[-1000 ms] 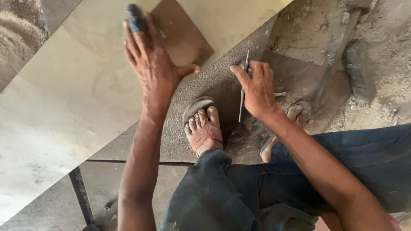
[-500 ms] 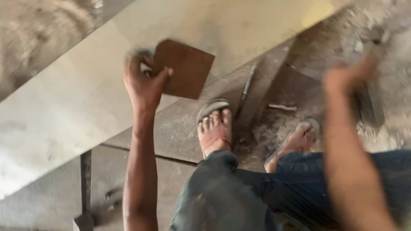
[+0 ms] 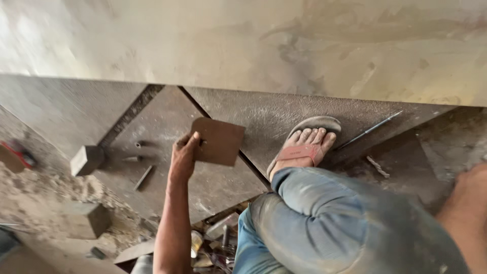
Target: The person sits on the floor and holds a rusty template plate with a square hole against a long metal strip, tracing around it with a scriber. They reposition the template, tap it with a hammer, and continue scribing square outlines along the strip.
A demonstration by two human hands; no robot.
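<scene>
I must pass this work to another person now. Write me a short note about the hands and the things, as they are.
Left hand: holds the brown square plate by one edge, lifted above the dark metal sheets.
Right hand: out of view; only the forearm shows.
Foot in sandal rests on the sheet; a thin rod lies beside it.
The pale slab lies beyond.
Done and left: cannot tell.
</scene>
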